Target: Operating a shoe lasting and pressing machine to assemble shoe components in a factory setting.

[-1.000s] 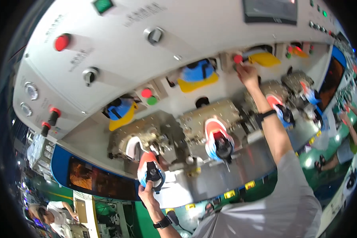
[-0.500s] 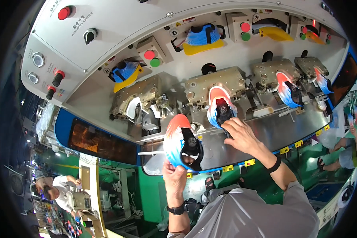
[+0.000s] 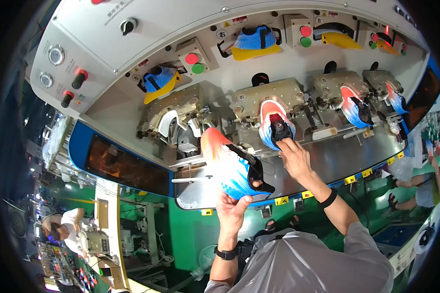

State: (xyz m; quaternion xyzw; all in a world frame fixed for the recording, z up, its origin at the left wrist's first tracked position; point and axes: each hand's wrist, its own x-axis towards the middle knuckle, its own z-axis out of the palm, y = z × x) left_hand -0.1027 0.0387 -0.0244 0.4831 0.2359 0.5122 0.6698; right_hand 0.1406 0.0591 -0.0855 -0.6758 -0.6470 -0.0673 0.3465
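My left hand (image 3: 233,210) holds a shoe upper (image 3: 225,163) from below near its heel. This upper fades from red at the toe through white to blue, with a dark collar opening. It is tilted, toe toward the machine and heel to the right. At the black heel collar of a second shoe upper (image 3: 266,128), my right hand (image 3: 297,158) has its fingers closed on the edge. That second upper sits on a machine station, toe toward the metal block (image 3: 269,96). Some of my right fingertips are hidden inside the collar.
Two more uppers, one shoe upper (image 3: 352,107) and another (image 3: 396,100), sit at stations to the right. Blue pieces on yellow pads (image 3: 255,52) line the back wall beside red and green buttons (image 3: 305,36). A metal rod (image 3: 190,179) juts out left. Co-workers (image 3: 71,224) are farther off.
My left hand has moved slightly right, and its upper has turned so the heel points more to the right. My right fingers have drawn together at the second upper's heel collar.
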